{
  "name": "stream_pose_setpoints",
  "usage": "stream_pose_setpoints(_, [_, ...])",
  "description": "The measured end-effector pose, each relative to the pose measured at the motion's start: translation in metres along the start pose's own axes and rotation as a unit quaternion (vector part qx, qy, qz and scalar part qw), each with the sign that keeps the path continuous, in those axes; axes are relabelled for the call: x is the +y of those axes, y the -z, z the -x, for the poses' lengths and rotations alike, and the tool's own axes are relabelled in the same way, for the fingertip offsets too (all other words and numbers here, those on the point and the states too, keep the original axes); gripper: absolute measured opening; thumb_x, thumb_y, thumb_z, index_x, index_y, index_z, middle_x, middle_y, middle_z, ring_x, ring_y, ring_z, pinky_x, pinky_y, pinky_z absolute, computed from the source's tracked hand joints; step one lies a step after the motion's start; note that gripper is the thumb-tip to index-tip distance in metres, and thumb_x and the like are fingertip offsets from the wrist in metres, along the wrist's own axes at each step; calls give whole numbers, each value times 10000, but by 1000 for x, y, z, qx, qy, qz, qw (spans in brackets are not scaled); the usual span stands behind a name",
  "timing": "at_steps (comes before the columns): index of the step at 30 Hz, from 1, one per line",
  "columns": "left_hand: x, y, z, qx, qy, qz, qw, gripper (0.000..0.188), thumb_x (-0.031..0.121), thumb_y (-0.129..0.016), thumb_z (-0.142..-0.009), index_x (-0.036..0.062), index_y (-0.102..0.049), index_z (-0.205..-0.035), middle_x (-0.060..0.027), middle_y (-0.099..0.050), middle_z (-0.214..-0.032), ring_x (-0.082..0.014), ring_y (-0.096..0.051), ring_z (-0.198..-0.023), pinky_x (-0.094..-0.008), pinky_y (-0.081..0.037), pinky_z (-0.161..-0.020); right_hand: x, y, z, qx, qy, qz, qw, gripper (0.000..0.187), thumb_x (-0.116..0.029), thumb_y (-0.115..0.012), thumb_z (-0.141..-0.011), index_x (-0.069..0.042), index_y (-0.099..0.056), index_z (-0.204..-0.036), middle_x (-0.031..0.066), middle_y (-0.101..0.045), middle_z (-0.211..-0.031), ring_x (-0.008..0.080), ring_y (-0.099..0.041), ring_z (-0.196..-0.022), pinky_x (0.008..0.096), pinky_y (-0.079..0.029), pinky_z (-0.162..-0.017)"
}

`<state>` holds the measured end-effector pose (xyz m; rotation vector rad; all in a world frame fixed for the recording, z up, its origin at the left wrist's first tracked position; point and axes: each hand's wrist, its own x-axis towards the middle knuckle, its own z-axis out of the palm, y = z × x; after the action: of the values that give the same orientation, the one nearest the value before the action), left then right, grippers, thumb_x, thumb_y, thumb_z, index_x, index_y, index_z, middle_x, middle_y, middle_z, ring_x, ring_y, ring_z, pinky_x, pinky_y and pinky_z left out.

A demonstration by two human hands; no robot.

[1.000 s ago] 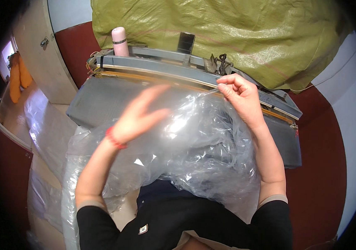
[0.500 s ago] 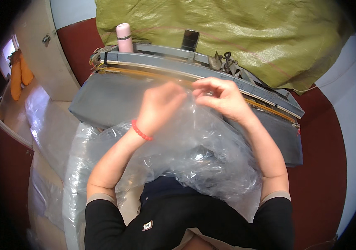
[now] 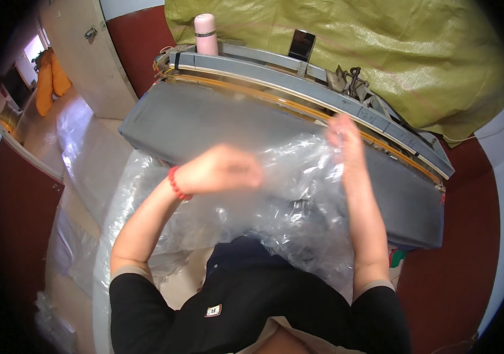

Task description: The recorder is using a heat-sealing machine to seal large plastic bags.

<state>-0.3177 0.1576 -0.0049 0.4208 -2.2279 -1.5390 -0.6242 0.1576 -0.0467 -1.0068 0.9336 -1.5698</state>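
A large sheet of clear plastic film (image 3: 302, 221) lies crumpled over my lap and rises between my two hands. My left hand (image 3: 222, 168), with a red bead bracelet (image 3: 176, 184) at the wrist, is blurred, its fingers curled in at the film's left side. Farther right and higher, my right hand (image 3: 346, 138) is closed at the film's upper right edge, also smeared by motion. Between them the film stretches in shiny folds. Behind it stands the sealing machine-like long bench (image 3: 216, 112), with a grey cloth-covered top and a metal bar along its back.
On the bench's back stand a pink flask (image 3: 206, 36) and a dark phone (image 3: 302, 45). Metal clamp parts (image 3: 351, 82) sit farther right. A yellow-green tarp (image 3: 382, 47) hangs behind. More clear plastic (image 3: 80, 153) covers the floor at left, near a door (image 3: 83, 65).
My hands have moved apart: the left down and leftward, the right outward to the right. The film between them has spread wider. The view has shifted slightly.
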Motion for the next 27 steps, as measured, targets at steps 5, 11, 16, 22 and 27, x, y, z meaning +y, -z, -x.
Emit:
stream_pose_setpoints(5, [-33, -20, 60, -209, 238, 119, 941, 138, 124, -549, -847, 14, -600, -913, -5, -597, -751, -54, -515, -652, -213, -430, -601, -28, 250, 64, 356, 166, 105, 914, 274, -180, -585, -770, -38, -548, -1002, 23, -553, -853, 135, -523, -799, 269, -424, -732])
stream_pose_setpoints(11, [-154, 9, 182, -278, 464, -75, 838, 174, 155, -534, -835, 9, -565, -923, -35, -590, -737, -97, -535, -593, -245, -445, -555, -115, 427, 329, 678, 83, 492, 539, 260, -213, -546, -824, -16, -617, -979, 106, -620, -963, 185, -569, -856, 311, -447, -784])
stream_pose_setpoints(16, [-200, 186, 278, -66, 661, -217, 715, 354, 102, -631, -663, 45, -605, -1011, -86, -634, -952, -216, -629, -734, -328, -511, -678, -130, 454, 444, 769, 58, 457, 443, 358, -336, -550, -829, 11, -598, -907, 119, -618, -830, 197, -580, -756, 316, -466, -692])
stream_pose_setpoints(22, [-40, 300, 100, 653, -31, -600, 461, 214, 202, -584, -811, -5, -579, -863, -101, -595, -794, -222, -575, -740, -310, -452, -677, -124, 460, 362, 636, -43, 549, 541, 459, -427, -478, -842, 1, -566, -986, 181, -593, -967, 301, -554, -905, 351, -412, -776])
stream_pose_setpoints(27, [-163, 305, 46, 411, 251, -606, 633, 438, 389, -505, -848, -34, -589, -927, -191, -602, -928, -284, -572, -789, -367, -437, -741, -110, 436, 241, 616, -61, 611, 494, 455, -436, -434, -849, -34, -555, -1024, 171, -582, -1007, 323, -542, -948, 395, -401, -808])
